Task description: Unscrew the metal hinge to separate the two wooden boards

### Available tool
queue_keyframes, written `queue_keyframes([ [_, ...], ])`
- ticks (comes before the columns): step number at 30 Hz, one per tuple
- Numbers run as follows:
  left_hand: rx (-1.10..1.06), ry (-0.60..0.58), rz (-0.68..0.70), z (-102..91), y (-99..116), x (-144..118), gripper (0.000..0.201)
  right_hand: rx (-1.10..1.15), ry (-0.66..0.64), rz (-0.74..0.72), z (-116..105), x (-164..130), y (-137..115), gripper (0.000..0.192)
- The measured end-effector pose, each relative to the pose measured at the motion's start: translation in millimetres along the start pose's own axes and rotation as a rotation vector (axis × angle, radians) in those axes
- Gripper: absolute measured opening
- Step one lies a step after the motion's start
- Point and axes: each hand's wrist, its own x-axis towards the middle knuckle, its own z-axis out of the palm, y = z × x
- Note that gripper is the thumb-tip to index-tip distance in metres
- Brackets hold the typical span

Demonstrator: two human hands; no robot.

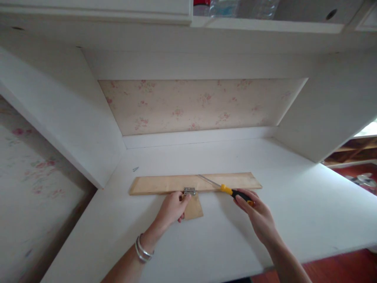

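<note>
A long wooden board (165,183) lies flat on the white desk top. Against its front edge, near the middle, sits a small wooden piece (194,208). A metal hinge (189,191) spans the joint between the two. My left hand (173,206) is closed on the small wooden piece, thumb close to the hinge's lower edge. In my right hand (259,216) is a screwdriver (226,189) with a yellow and black handle, its fingers wrapped round the grip. The shaft points left over the long board, its tip apart from the hinge.
Behind the board, to the left, lie a few small screws (135,169). White side panels (326,102) bound the desk left and right. Overhead runs a shelf (265,25) with clear plastic bottles (224,8). Floral wallpaper (188,106) covers the back wall.
</note>
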Motion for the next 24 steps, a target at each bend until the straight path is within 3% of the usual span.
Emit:
queue_keyframes([
  [4, 0.32, 0.212, 0.208, -6.8, 4.5, -7.0, 0.034, -0.116, 0.043, -0.002, 7.1, -18.7, 7.4, 0.033],
  [6, 0.49, 0.231, 0.263, -11.1, 9.3, -11.4, 0.032, -0.182, 0.076, -0.002, 8.7, -24.7, 7.9, 0.031],
  [10, 0.747, 0.175, 0.405, -17.3, 23.3, -18.6, 0.029, -0.231, 0.085, -0.029, 9.6, -28.0, 9.6, 0.03],
  [16, 1.031, -0.041, 0.747, -15.5, 37.7, -10.8, 0.027, -0.264, 0.027, -0.101, 9.8, -28.3, 16.1, 0.031],
  [24, 1.218, -0.086, 0.945, -14.0, 39.1, 9.6, 0.02, -0.267, 0.002, -0.124, 7.1, -30.1, 17.5, 0.029],
])
